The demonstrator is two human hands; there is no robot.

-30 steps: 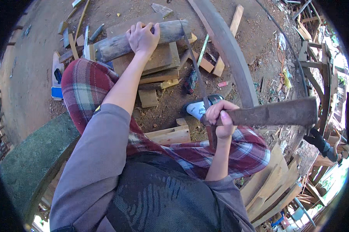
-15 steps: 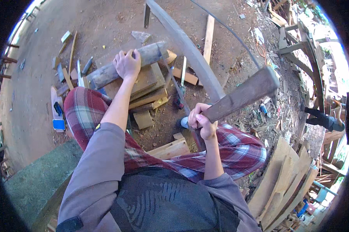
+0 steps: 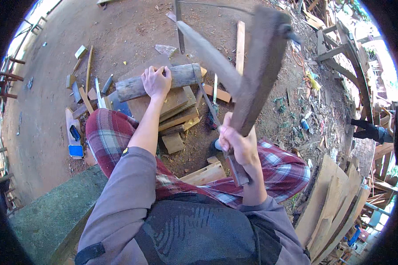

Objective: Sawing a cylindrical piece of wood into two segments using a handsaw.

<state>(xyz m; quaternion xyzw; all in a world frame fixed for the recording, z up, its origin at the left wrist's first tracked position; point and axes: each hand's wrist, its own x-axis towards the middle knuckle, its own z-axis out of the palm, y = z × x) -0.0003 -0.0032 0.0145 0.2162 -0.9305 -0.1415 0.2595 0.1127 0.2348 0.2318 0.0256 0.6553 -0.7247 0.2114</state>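
My left hand [image 3: 157, 83] is closed over a short, grey, weathered piece of timber [image 3: 183, 75], pressing it onto a stack of wooden blocks [image 3: 177, 111]. A wooden frame saw [image 3: 261, 70] is in my right hand [image 3: 239, 143], fingers wrapped around the lower part of its near upright. The thin saw blade [image 3: 199, 88] runs away from my right hand and meets the timber near its right end. How deep it sits in the wood, I cannot tell. Farther off stands the saw's far upright [image 3: 179, 31]; the near upright looks slightly blurred.
Loose offcuts and a board with a blue object [image 3: 75, 150] lie on the dirt at left. A greenish slab [image 3: 53, 212] is at lower left. Long planks [image 3: 324, 198] lean at lower right, beyond my plaid-covered knee. Another person [image 3: 375, 132] is at the far right.
The saw's near upright has swung from slanting right to nearly upright, turning with my right hand. My left hand keeps its hold on the timber. The whole view has shifted slightly.
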